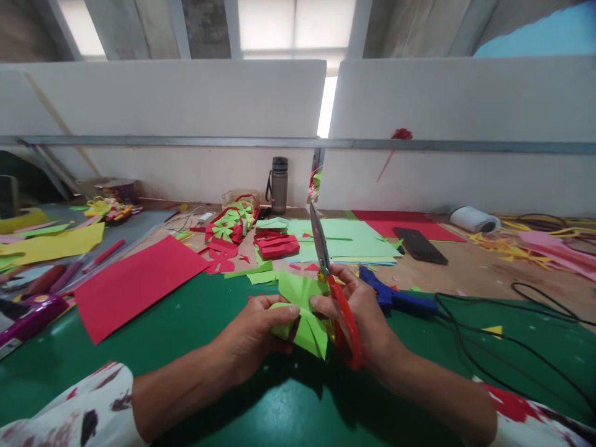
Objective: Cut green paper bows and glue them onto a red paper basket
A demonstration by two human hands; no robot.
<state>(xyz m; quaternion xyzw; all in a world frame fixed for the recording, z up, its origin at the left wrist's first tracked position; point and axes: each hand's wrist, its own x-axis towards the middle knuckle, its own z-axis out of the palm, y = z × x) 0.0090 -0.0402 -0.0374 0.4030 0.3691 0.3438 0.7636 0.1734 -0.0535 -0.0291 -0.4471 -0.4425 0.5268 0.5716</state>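
A light-green paper cutout (305,310) with creased, petal-like lobes is held up over the green table mat. My left hand (261,332) pinches its left side between thumb and fingers. On the other side, my right hand (361,310) has its thumb and fingertips on the paper's right edge. The same hand carries a pair of scissors (344,316) with red handles. Their blades point up and away from the paper and look closed together. Part of the right hand's fingers is hidden behind the handles and paper.
Red card (142,282) lies at left, beside a purple tool (32,323). A blue glue gun (395,298) trails a black cable at right. Beyond are pale-green sheets (344,239), a black phone (419,245), red-and-green paper pieces (228,226) and a grey bottle (279,186).
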